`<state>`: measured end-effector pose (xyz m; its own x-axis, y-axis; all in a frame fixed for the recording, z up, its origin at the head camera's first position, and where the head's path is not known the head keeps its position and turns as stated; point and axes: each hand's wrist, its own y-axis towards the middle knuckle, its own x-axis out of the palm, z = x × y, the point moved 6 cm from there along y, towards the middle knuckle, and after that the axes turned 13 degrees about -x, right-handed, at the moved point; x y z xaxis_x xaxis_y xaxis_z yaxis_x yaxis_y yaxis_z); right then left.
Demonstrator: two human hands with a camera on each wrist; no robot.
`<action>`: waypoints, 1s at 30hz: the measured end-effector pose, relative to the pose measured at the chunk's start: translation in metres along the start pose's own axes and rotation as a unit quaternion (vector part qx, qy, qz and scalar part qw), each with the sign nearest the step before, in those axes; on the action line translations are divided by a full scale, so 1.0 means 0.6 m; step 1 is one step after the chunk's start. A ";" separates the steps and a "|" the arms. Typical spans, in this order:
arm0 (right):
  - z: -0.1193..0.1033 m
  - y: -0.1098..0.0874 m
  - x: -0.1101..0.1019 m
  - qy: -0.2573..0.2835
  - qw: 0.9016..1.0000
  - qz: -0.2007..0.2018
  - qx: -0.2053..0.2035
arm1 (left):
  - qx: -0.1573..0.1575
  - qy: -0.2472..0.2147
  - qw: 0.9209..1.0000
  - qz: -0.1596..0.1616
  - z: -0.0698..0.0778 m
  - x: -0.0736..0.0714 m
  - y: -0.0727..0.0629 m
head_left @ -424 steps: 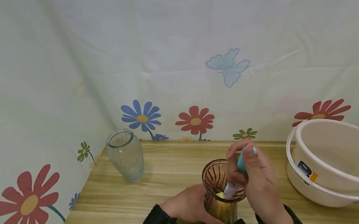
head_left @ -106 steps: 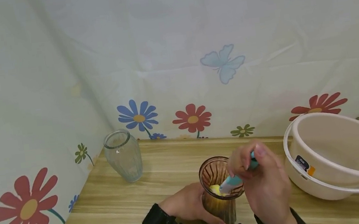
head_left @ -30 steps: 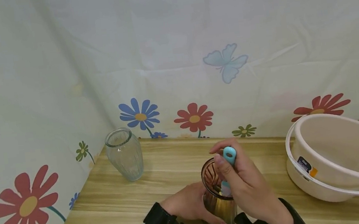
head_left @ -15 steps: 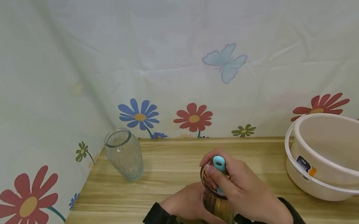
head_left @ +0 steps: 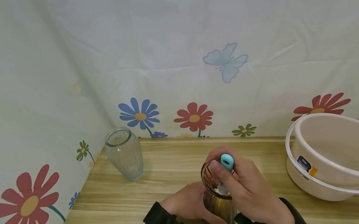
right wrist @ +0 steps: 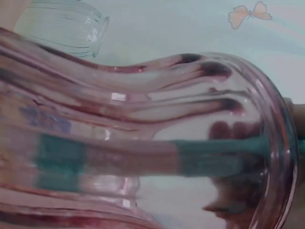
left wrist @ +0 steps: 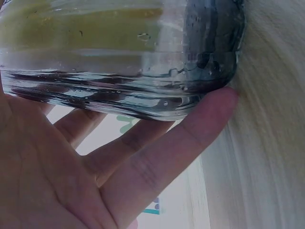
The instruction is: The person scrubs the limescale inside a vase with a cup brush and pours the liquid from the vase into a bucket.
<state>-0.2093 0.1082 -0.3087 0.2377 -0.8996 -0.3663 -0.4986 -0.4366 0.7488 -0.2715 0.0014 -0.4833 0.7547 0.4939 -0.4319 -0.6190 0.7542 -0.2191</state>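
A brownish ribbed glass vase (head_left: 222,212) with a flared rim stands in front of me. My left hand (head_left: 191,203) holds its lower body; in the left wrist view a fingertip (left wrist: 221,100) rests near the base. Inside the vase is a bottle brush (head_left: 227,161) with a turquoise handle, its holed end sticking up past the rim. My right hand (head_left: 249,189) grips that handle at the mouth. Through the glass, the left wrist view shows a yellowish sponge head (left wrist: 95,31), and the right wrist view shows the handle (right wrist: 209,157).
A clear ribbed glass vase (head_left: 126,158) stands at the back left of the wooden table (head_left: 111,217). At the right is a cream bucket (head_left: 321,190) with its handle hanging over the near side. A flower-printed curtain (head_left: 163,84) closes off the back and left.
My right hand has worked the bottle brush up, down and around in the vase, changing its tilt. Since half a second ago the handle end shifted slightly right. My left hand stayed put.
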 end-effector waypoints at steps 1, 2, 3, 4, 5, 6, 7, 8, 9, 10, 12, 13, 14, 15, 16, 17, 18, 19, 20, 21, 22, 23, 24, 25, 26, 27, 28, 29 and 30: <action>-0.003 0.000 -0.002 -0.004 1.000 0.012 -0.012 | -0.001 -0.003 1.000 -0.002 0.001 0.000 0.000; -0.005 0.000 -0.005 -0.006 0.999 0.025 -0.022 | 0.001 -0.008 1.000 -0.004 0.001 0.000 0.000; -0.008 0.000 -0.006 0.004 0.999 0.037 -0.034 | 0.002 -0.011 1.000 -0.006 0.002 0.000 0.000; -0.011 0.000 -0.008 0.018 0.997 0.049 -0.048 | 0.003 -0.014 1.000 -0.008 0.002 0.000 0.001; -0.013 0.000 -0.009 0.029 0.996 0.062 -0.063 | 0.003 -0.017 1.000 -0.009 0.001 0.001 0.001; -0.016 0.000 -0.011 0.040 0.993 0.075 -0.077 | 0.002 -0.019 1.000 -0.011 0.000 0.001 0.002; -0.019 0.000 -0.013 0.054 0.990 0.086 -0.094 | 0.000 -0.021 1.000 -0.011 -0.001 0.001 0.003; -0.022 -0.001 -0.015 0.067 0.987 0.097 -0.109 | -0.002 -0.020 1.000 -0.010 -0.002 0.001 0.003; -0.025 -0.002 -0.017 0.083 0.983 0.107 -0.124 | -0.006 -0.021 1.000 -0.008 -0.004 0.002 0.004; -0.026 -0.002 -0.020 0.092 0.980 0.117 -0.134 | -0.008 -0.022 1.000 -0.008 -0.005 0.002 0.005; -0.029 -0.004 -0.025 0.112 0.973 0.133 -0.151 | -0.011 -0.021 1.000 -0.005 -0.008 0.002 0.006; -0.029 -0.004 -0.026 0.121 0.970 0.138 -0.157 | -0.013 -0.019 1.000 -0.003 -0.008 0.001 0.006; -0.029 -0.004 -0.028 0.128 0.968 0.143 -0.160 | -0.014 -0.018 1.000 -0.001 -0.009 0.001 0.006; -0.029 -0.003 -0.029 0.136 0.966 0.146 -0.163 | -0.016 -0.018 1.000 0.000 -0.009 0.001 0.006; -0.029 -0.002 -0.030 0.142 0.965 0.145 -0.169 | -0.017 -0.015 1.000 0.001 -0.009 0.000 0.005; -0.029 -0.002 -0.030 0.146 0.963 0.143 -0.173 | -0.020 -0.012 1.000 0.003 -0.009 0.000 0.005; -0.028 -0.001 -0.030 0.151 0.962 0.142 -0.178 | -0.021 -0.009 1.000 0.005 -0.009 -0.001 0.004; -0.027 0.000 -0.030 0.158 0.960 0.141 -0.181 | -0.024 -0.007 1.000 0.005 -0.008 -0.001 0.004; -0.026 0.001 -0.030 0.164 0.959 0.140 -0.183 | -0.025 -0.005 1.000 0.006 -0.008 -0.001 0.003; -0.024 0.002 -0.031 0.168 0.959 0.141 -0.182 | -0.025 -0.004 1.000 0.006 -0.008 -0.002 0.003; -0.022 0.002 -0.031 0.167 0.959 0.142 -0.178 | -0.024 -0.005 1.000 0.005 -0.007 -0.002 0.003; -0.019 0.002 -0.030 0.164 0.961 0.143 -0.172 | -0.022 -0.006 1.000 0.005 -0.007 -0.001 0.003; -0.017 0.003 -0.030 0.161 0.962 0.143 -0.166 | -0.019 -0.007 1.000 0.004 -0.006 -0.001 0.003; -0.015 0.002 -0.029 0.155 0.965 0.141 -0.157 | -0.015 -0.010 1.000 0.003 -0.005 -0.001 0.003; -0.013 0.003 -0.027 0.142 0.970 0.136 -0.142 | -0.011 -0.012 1.000 0.001 -0.004 0.000 0.004; -0.011 0.003 -0.025 0.127 0.975 0.129 -0.126 | -0.006 -0.013 1.000 -0.001 -0.004 0.000 0.004; -0.009 0.003 -0.023 0.109 0.982 0.119 -0.102 | -0.002 -0.014 1.000 -0.003 -0.004 0.001 0.004; -0.006 0.003 -0.020 0.094 0.987 0.104 -0.073 | 0.000 -0.014 1.000 -0.004 -0.003 0.001 0.004; -0.003 0.003 -0.017 0.078 0.992 0.088 -0.040 | 0.001 -0.013 1.000 -0.004 -0.004 0.001 0.004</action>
<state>-0.2109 0.1164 -0.3028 0.2826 -0.9488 -0.1411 -0.4775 -0.2667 0.8372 -0.2730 0.0024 -0.4859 0.7647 0.4989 -0.4079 -0.6127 0.7589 -0.2205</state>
